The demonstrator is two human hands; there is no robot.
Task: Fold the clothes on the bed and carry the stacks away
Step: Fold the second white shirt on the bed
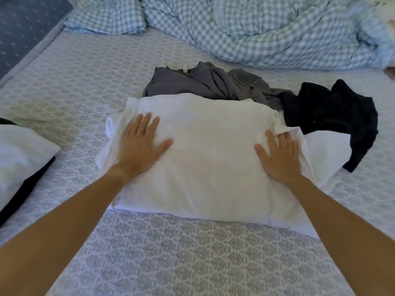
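Observation:
A white garment [209, 159] lies folded into a broad rectangle in the middle of the bed. My left hand [139, 146] presses flat on its left part, fingers spread. My right hand [277, 157] lies flat on its right part, fingertips at a raised fold near the right edge. Behind it a crumpled grey garment [205, 82] lies unfolded. A black garment [333, 112] lies rumpled to the right, touching the white one's far right corner.
The patterned bed sheet [175, 253] is bare in front of the white garment. A folded white piece on a dark one [19, 154] sits at the left edge. A bunched blue checked duvet [256, 30] fills the far side.

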